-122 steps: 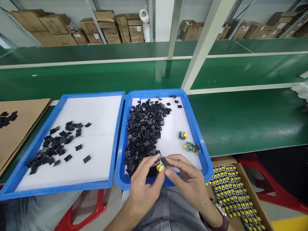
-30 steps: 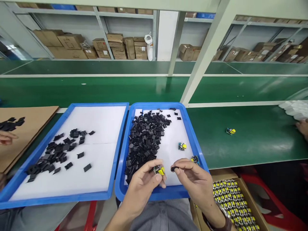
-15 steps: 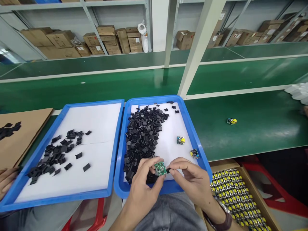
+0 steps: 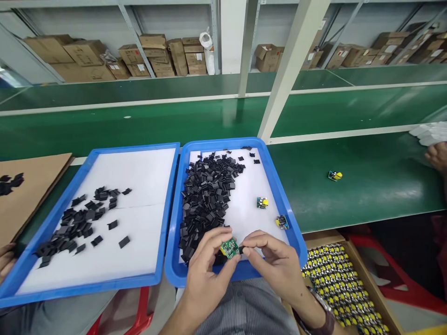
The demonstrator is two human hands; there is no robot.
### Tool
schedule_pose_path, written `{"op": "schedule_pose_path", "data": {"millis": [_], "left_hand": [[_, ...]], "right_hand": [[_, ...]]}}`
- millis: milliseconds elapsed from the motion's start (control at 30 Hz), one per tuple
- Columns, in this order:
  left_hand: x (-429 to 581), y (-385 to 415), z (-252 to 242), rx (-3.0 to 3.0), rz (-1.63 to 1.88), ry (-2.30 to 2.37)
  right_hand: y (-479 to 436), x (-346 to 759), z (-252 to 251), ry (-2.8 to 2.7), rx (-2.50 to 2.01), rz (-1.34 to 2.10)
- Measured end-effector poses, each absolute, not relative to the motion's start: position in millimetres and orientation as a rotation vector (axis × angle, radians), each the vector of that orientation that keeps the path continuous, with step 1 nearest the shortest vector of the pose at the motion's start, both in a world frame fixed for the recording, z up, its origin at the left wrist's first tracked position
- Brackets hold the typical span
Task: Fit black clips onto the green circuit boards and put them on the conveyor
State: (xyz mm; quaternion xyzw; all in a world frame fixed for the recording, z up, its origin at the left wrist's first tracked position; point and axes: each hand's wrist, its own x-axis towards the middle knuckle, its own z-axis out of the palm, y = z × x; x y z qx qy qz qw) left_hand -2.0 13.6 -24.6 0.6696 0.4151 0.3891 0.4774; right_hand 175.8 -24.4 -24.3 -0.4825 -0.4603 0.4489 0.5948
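My left hand [image 4: 211, 265] pinches a small green circuit board [image 4: 229, 248] by its edges, solder side up, with a bit of yellow showing beneath. Between thumb and forefinger of my right hand [image 4: 275, 258] is a small black plastic piece [image 4: 241, 250], held at the board's right edge; whether it touches the board I cannot tell. Both hands are over the near edge of a blue tray [image 4: 287, 197]. A heap of similar black pieces [image 4: 207, 195] fills the tray's left side. Two boards with yellow parts, one upper [image 4: 262, 202] and one lower [image 4: 281, 222], lie at its right.
To the left, a second blue tray [image 4: 131, 280] holds scattered black pieces [image 4: 80, 223]. One board [image 4: 335, 175] lies on the green bench [image 4: 377, 195]. A carton [image 4: 375, 288] of boards in rows stands below right. Other people's hands show at the left edge [image 4: 6, 260] and right edge [image 4: 438, 156].
The board in my left hand has tilted and shifted slightly left, showing more yellow beneath. My right hand has moved slightly left with the black piece. Another person's hand has appeared at far right.
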Motion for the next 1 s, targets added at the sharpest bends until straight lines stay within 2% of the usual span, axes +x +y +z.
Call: {"op": "schedule_pose_path", "data": {"millis": [167,267,467,1000], "left_hand": [[-6,14,-21,1.757,0.893,0.977],[-9,14,-18,1.602,0.829,0.884],[-3,14,-18,1.251,0.938,0.883],[-6,16,-21,1.660,0.912,0.947]], "right_hand": [[-22,170,-25,-1.026,-1.125,1.080],[-19,171,-27,-1.016,-1.122,1.055],[-22,168,-21,-1.025,-1.146,1.023],[-29,165,-19,-1.074,-1.311,0.978]]}}
